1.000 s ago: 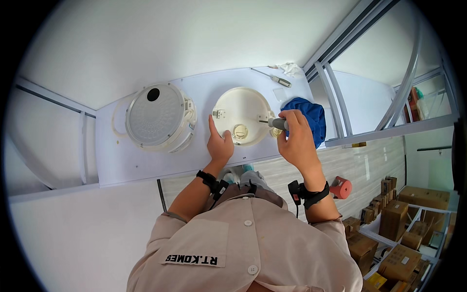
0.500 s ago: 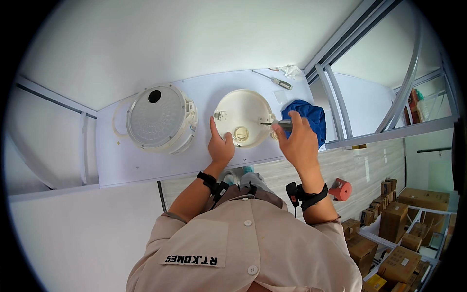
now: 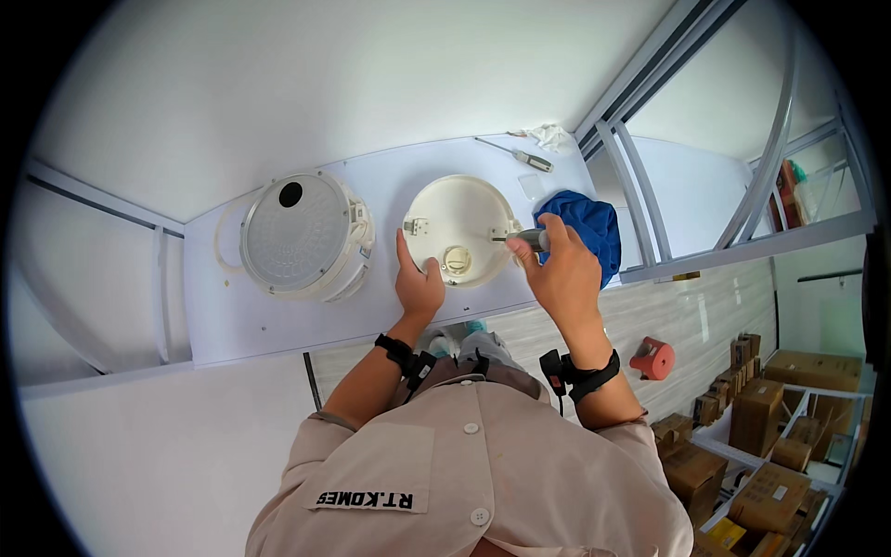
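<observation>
A round cream plastic housing (image 3: 457,206), bowl-shaped, lies with its hollow side up on the white table. My left hand (image 3: 419,284) grips its lower left rim, thumb by the round knob (image 3: 456,260) inside and fingers along the outer wall. A screwdriver (image 3: 531,240) with a grey handle is in my right hand (image 3: 566,274), fingers closed round it. Its tip points left at the small bracket (image 3: 499,234) on the housing's right inner wall; whether it sits in a screw is too small to tell.
Left on the table (image 3: 278,325) stands a round white unit (image 3: 297,232) with a black oval on its lid. A blue bag (image 3: 594,232) lies just right of my right hand. Behind are a second screwdriver (image 3: 531,160) and crumpled white tissue (image 3: 551,138). Metal frames (image 3: 650,195) border the right end.
The screwdriver has shifted slightly left with my right hand, its tip now closer to the bracket. My left hand keeps its hold on the housing. The whole view has moved a little.
</observation>
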Motion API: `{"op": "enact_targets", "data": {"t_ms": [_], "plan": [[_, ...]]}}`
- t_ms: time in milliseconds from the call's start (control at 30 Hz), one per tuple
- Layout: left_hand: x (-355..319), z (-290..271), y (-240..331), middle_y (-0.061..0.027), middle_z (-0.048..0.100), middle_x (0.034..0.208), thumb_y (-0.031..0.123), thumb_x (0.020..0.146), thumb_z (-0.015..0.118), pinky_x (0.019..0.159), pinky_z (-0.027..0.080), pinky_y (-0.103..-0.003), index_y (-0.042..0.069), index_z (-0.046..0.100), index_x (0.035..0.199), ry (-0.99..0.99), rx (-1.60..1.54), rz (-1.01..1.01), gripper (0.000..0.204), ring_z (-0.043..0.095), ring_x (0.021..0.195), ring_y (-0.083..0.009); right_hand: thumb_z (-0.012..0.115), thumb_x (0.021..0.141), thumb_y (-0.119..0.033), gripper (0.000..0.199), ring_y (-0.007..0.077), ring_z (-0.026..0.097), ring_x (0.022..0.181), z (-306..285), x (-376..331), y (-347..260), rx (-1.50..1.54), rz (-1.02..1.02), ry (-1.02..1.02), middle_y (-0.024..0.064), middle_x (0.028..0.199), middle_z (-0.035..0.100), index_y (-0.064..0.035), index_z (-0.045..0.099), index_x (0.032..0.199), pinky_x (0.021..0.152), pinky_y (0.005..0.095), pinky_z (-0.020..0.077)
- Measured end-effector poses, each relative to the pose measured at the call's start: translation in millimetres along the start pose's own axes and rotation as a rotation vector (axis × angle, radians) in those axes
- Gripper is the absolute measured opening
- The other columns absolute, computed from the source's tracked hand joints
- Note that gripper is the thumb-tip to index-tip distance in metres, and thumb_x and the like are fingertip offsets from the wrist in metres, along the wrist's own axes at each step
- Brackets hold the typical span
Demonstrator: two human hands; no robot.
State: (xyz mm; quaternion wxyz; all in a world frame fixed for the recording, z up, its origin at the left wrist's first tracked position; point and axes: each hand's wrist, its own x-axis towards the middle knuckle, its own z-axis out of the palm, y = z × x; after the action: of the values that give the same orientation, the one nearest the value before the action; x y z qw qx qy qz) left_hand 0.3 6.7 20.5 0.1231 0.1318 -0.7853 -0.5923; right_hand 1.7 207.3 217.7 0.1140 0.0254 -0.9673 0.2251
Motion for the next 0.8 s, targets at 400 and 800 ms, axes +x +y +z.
{"op": "enact_targets", "data": {"t_ms": [400, 800], "plan": [[1, 5, -8, -0.0278, 0.068, 0.139, 0.01, 0.097, 0.059, 0.101, 0.056, -0.046, 0.006, 0.019, 0.172, 0.044, 0.045, 0.072, 0.085, 0.073, 0.117, -0.0417, 0.074, 0.089, -0.002, 0.036, 0.0394, 0.073, 0.083, 9, -3, 14, 0.215, -0.097, 0.153, 0.0206, 0.104, 0.069, 0.0003, 0.064, 0.123, 0.071, 0.0446, 0.059], [2, 4, -11, -0.0273, 0.073, 0.129, 0.011, 0.096, 0.061, 0.095, 0.058, -0.047, 0.006, 0.02, 0.171, 0.053, 0.11, 0.106, 0.086, 0.075, 0.108, -0.0426, 0.075, 0.089, -0.002, 0.037, 0.0374, 0.072, 0.086, 9, -3, 19, 0.201, -0.11, 0.219, 0.0212, 0.105, 0.069, 0.0013, 0.063, 0.124, 0.073, 0.0425, 0.0593]]}}
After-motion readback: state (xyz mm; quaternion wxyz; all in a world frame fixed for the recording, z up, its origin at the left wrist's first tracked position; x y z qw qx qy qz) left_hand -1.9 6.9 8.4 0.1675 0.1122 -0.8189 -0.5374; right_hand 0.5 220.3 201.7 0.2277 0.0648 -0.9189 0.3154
